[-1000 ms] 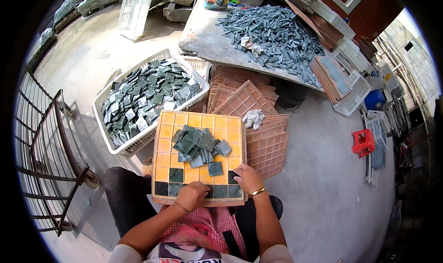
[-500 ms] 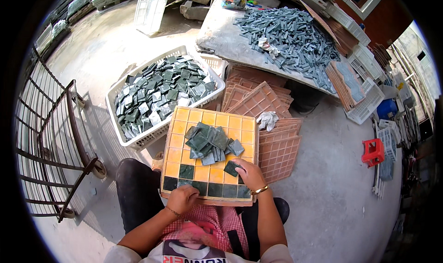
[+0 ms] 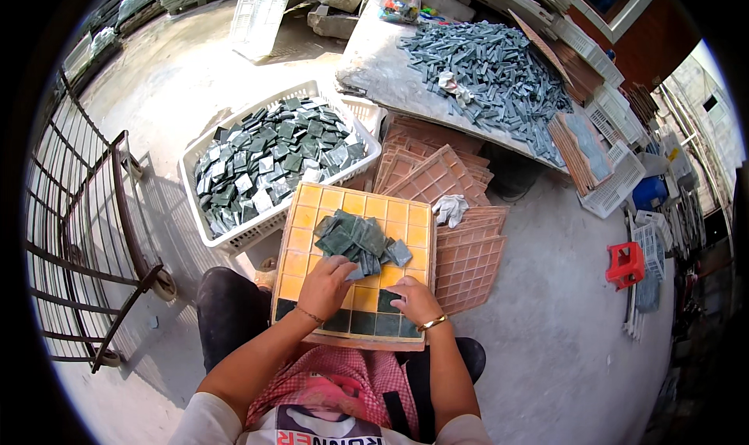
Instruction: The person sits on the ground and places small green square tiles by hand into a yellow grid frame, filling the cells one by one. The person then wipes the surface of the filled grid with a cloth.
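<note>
A yellow gridded tray (image 3: 304,230) rests over my lap. Near its middle is a loose pile of dark green square stone tiles (image 3: 351,234). My left hand (image 3: 321,287) reaches to the pile's near edge, fingers extended at a tile there, covering cells beneath it. At the tray's right side, my right hand (image 3: 417,301) has thumb and forefinger apart beside a dark green stone tile (image 3: 386,301), which lies in a second-row cell. Along the near edge, a row of tiles (image 3: 363,322) fills cells; the left hand and wrist hide part of it.
A white plastic crate (image 3: 191,191) full of similar tiles stands beyond the tray, to the left. Brown gridded trays (image 3: 468,269) are stacked at right, with a white glove (image 3: 450,209) on them. Narrow stone strips (image 3: 499,78) cover a table. A metal rack (image 3: 117,211) stands left.
My left hand has moved from the near edge up to the pile. The tile my right hand held tilted now lies in a second-row cell, and its fingers have spread.
</note>
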A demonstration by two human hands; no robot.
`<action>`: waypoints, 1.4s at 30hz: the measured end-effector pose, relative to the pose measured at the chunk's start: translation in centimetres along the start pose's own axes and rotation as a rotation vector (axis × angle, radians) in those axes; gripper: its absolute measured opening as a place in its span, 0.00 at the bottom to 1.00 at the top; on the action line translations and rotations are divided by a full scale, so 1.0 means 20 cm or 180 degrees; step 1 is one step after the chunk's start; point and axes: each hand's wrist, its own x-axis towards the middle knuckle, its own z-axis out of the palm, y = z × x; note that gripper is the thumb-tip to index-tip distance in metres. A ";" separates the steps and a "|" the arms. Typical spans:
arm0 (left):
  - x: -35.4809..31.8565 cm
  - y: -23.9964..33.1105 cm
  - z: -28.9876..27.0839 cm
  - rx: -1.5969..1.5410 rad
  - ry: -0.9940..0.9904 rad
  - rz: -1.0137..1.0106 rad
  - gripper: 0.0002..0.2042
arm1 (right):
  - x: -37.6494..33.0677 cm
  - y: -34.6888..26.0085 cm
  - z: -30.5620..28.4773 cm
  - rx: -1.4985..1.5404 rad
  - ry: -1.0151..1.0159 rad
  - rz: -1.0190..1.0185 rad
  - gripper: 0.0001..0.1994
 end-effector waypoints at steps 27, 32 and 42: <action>-0.06 -0.12 -0.22 -0.0135 -0.0453 -0.0973 0.28 | 0.17 0.10 -0.11 0.2519 0.1068 0.0763 0.19; -0.29 -0.14 -0.27 -0.0174 -0.0476 -0.0798 0.27 | 0.08 -0.13 -0.07 0.2136 -0.0178 0.0800 0.11; -0.35 -0.19 -0.14 -0.0174 -0.0817 -0.0390 0.28 | 0.08 -0.12 0.14 0.0417 0.0438 0.0368 0.13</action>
